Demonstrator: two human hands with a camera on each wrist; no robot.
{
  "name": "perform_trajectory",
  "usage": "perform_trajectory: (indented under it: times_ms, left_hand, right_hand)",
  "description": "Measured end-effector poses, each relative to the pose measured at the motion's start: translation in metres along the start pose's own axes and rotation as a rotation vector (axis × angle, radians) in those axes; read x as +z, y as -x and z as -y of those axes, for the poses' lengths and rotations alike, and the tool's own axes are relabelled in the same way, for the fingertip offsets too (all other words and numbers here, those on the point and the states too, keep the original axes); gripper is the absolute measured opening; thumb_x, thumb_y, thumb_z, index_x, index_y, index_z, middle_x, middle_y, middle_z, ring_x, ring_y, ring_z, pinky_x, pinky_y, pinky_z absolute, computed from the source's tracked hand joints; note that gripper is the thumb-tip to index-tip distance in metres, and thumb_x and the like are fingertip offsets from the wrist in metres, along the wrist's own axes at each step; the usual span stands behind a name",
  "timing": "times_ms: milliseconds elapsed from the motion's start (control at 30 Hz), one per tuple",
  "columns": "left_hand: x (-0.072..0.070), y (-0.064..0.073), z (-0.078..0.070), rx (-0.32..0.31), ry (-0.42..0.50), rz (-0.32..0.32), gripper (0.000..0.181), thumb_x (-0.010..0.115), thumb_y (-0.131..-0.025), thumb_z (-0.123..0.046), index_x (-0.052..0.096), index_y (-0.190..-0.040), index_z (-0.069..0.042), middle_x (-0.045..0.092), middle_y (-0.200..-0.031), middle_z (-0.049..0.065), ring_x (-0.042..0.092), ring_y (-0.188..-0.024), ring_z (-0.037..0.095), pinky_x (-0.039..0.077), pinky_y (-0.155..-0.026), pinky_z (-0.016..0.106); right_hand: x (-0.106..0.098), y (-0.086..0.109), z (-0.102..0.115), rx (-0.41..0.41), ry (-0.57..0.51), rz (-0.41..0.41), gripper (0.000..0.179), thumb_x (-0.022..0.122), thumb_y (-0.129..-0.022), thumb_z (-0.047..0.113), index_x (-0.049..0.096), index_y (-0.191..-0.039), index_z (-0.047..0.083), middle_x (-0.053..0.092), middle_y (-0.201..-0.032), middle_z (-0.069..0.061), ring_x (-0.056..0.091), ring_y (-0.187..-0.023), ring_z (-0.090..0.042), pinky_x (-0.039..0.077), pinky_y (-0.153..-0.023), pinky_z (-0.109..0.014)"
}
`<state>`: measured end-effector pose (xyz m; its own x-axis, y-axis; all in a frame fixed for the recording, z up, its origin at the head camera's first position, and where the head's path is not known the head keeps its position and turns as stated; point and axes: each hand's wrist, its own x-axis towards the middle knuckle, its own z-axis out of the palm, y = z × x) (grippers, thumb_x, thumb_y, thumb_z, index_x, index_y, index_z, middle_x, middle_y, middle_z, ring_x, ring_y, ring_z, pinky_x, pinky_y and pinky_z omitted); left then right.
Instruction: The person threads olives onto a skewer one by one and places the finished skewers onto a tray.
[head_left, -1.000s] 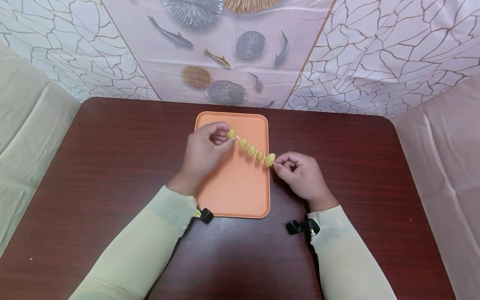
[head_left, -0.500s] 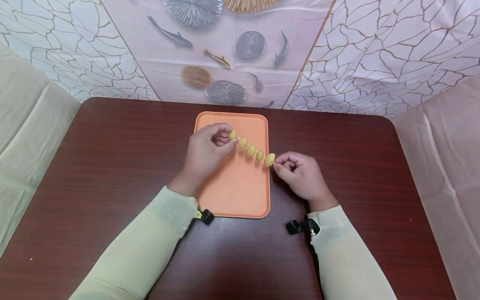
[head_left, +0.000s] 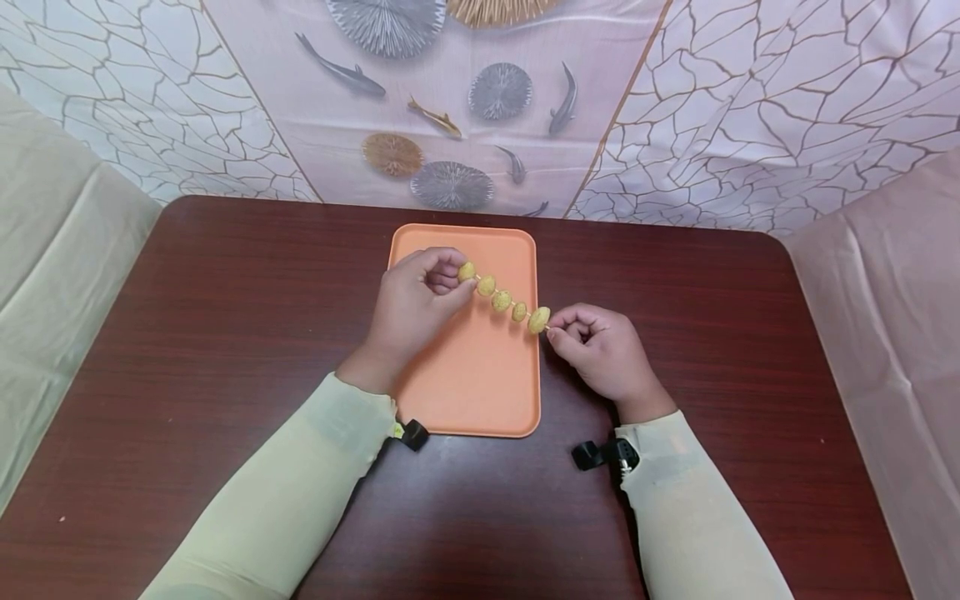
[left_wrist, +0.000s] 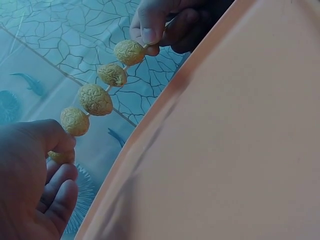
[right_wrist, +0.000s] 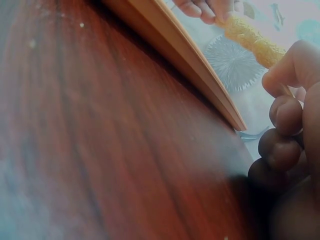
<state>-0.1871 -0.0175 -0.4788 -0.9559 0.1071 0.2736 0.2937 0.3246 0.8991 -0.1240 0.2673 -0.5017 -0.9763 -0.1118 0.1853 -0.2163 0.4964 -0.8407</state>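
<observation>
Several wrinkled yellow fruit-like pieces (head_left: 502, 301) are threaded on a thin pale skewer (left_wrist: 108, 89), which slants above the orange tray (head_left: 465, 392). Between its thumb and fingers my left hand (head_left: 416, 304) pinches the end piece (head_left: 467, 271) at the upper left; in the left wrist view the fingers partly cover this piece (left_wrist: 61, 157). My right hand (head_left: 603, 350) pinches the skewer's lower right end, just past the largest-looking piece (head_left: 539, 320), beside the tray's right edge. The right wrist view shows the pieces (right_wrist: 250, 37) lined up, with the right fingers curled near them.
The tray lies flat on a dark reddish-brown wooden table (head_left: 247, 333). Behind the table hangs a patterned cloth (head_left: 502, 167), and pale cloth covers both sides. A black wrist strap piece (head_left: 588, 455) sticks out at the right sleeve.
My left hand has shifted slightly right and down, and the end piece has slid with it along the skewer, closer to its neighbour. The right hand has stayed put.
</observation>
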Motion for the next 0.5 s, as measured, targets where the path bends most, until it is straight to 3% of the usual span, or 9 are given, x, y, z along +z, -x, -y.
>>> perform_trajectory:
  times_ms: [500]
  left_hand:
    - [-0.0004, -0.0015, 0.0043, -0.046, -0.008, 0.039, 0.024, 0.089, -0.095, -0.009, 0.076, -0.115, -0.006, 0.073, -0.107, 0.008, 0.075, -0.093, 0.019, 0.066, -0.083, 0.024]
  right_hand:
    - [0.0014, -0.0011, 0.0051, 0.005, 0.057, 0.042, 0.008, 0.078, -0.1, 0.011, 0.079, -0.097, 0.018, 0.056, -0.068, 0.003, 0.051, -0.058, -0.011, 0.041, -0.055, -0.023]
